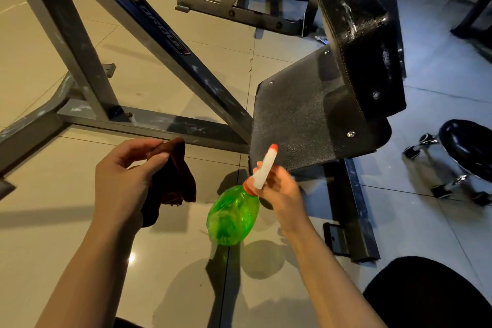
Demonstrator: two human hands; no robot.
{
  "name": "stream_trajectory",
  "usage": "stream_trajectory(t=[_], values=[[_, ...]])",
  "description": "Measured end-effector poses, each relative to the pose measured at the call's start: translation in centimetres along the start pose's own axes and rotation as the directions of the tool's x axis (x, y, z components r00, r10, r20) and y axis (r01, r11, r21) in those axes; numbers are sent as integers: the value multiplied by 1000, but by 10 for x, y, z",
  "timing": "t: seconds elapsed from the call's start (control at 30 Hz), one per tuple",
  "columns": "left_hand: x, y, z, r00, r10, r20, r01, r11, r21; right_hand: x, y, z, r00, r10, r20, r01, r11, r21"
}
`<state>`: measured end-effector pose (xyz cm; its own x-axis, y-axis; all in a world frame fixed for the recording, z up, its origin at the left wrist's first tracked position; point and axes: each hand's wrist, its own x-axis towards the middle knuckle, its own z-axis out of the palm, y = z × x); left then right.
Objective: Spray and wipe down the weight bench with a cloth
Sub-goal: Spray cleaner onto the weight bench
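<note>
The weight bench stands at the right: a black seat pad [298, 117] and, above it, a black back pad [356, 34] with shiny wet streaks. My right hand [279, 189] grips the neck of a green spray bottle [233, 214]. Its white spray head with the orange tip [266, 165] points up toward the seat pad's near edge. My left hand [125, 181] holds a dark brown cloth [173, 181] bunched in its fingers, left of the bottle and above the floor.
The grey steel bench frame [149, 125] runs across the tiled floor at the left and centre. A black rolling stool [463, 157] with chrome casters stands at the right. A black round shape [431, 293] fills the bottom right corner.
</note>
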<state>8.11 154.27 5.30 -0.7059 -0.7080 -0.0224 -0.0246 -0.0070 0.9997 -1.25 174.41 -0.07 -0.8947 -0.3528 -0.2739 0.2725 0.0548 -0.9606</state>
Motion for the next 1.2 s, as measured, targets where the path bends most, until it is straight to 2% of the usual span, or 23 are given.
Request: stream_trajectory(t=[0.13,0.27,0.43,0.53,0.77,0.83,0.93,1.0,1.1,1.2], values=[[3,-5,23,998,-26,60,26,1000,7,-20,-49,-24,979,-178,101,188,977,-99],[2,-5,52,996,-45,81,47,998,-30,-40,-80,-53,942,-318,108,334,922,-196],[-6,-2,91,989,-38,143,54,993,-109,-66,-88,-105,897,-442,-20,434,888,-152],[-18,-3,111,980,-24,198,36,998,-58,-76,-92,-147,882,-459,-104,450,887,-100],[-55,7,149,952,82,296,-122,986,117,-63,-80,-229,970,-240,-27,225,941,-252],[-64,8,163,949,106,295,-152,979,136,-60,-64,-251,971,-225,-79,205,957,-207],[-79,6,187,951,85,298,-118,989,94,-58,-33,-279,974,-176,-141,159,980,-121],[-91,3,206,951,61,302,-80,996,50,-55,-6,-293,988,-89,-127,80,994,-73],[-111,-3,231,950,77,302,-94,995,43,-50,30,-303,997,56,-52,-56,998,-12],[-132,-12,249,953,23,304,-41,998,52,-44,55,-310,991,129,-20,-129,991,36]])
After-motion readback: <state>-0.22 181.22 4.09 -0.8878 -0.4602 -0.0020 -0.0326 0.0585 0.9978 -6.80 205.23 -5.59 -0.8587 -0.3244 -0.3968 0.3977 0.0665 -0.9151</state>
